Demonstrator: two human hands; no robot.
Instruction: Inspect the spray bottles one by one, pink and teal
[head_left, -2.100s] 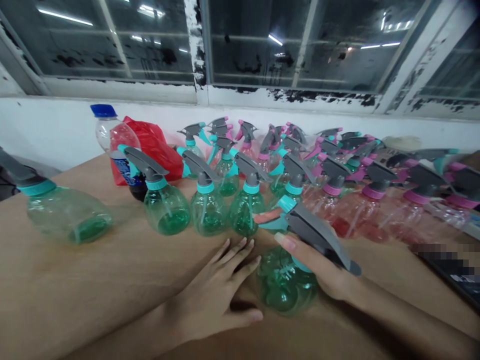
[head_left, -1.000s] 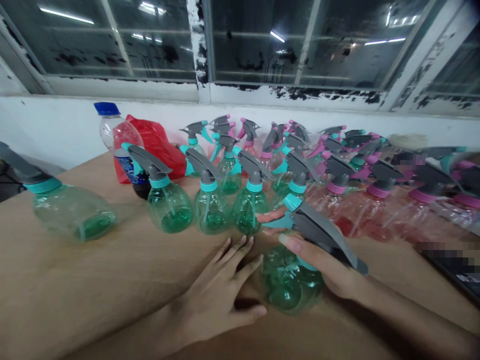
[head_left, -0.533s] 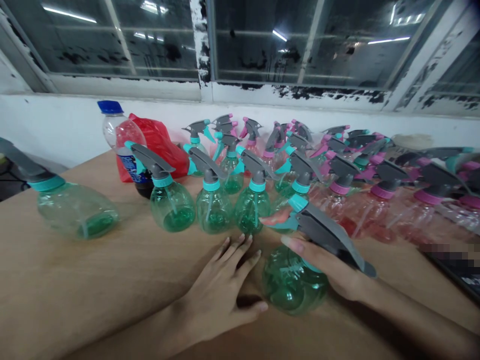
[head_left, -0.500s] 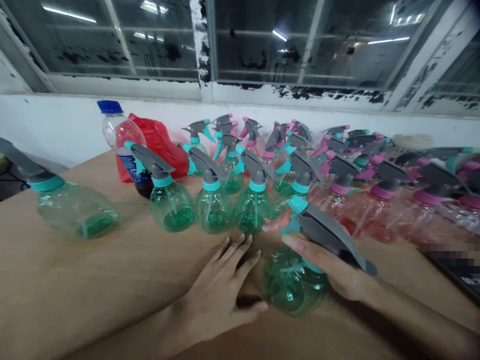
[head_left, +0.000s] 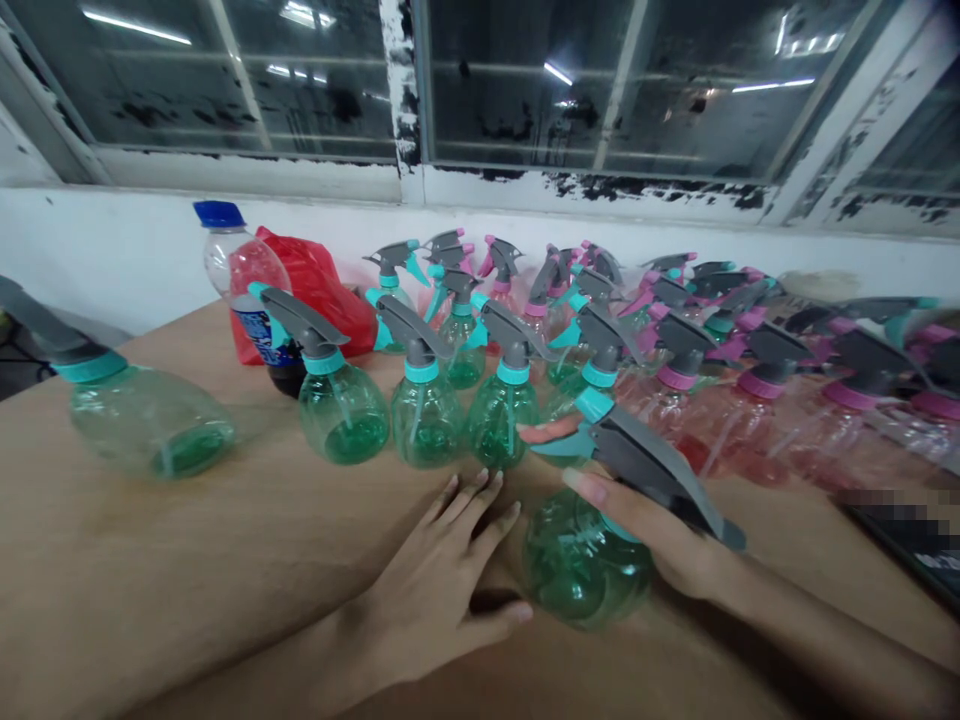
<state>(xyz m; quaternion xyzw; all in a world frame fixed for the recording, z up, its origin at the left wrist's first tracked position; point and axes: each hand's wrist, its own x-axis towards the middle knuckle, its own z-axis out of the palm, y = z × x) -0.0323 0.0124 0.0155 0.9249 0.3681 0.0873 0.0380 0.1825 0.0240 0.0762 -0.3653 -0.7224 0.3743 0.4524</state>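
A green spray bottle [head_left: 581, 560] with a grey trigger head and teal collar stands on the wooden table [head_left: 187, 560] in front of me. My right hand [head_left: 637, 520] is wrapped round its neck, with a finger on the teal trigger and the thumb on the near side. My left hand [head_left: 442, 585] lies flat on the table just left of the bottle, fingers stretched out and holding nothing; its thumb nearly touches the bottle's base.
Several green spray bottles [head_left: 420, 410] stand in rows behind my hands, with pink ones [head_left: 750, 400] to the right. A lone green bottle [head_left: 142, 425] stands at the far left. A blue-capped drink bottle [head_left: 240, 280] and a red bag [head_left: 319, 290] sit by the wall. A dark flat object [head_left: 907, 540] lies at right.
Almost nothing differs. My right index finger shifts slightly on the trigger of the held bottle. My left hand stays flat where it was.
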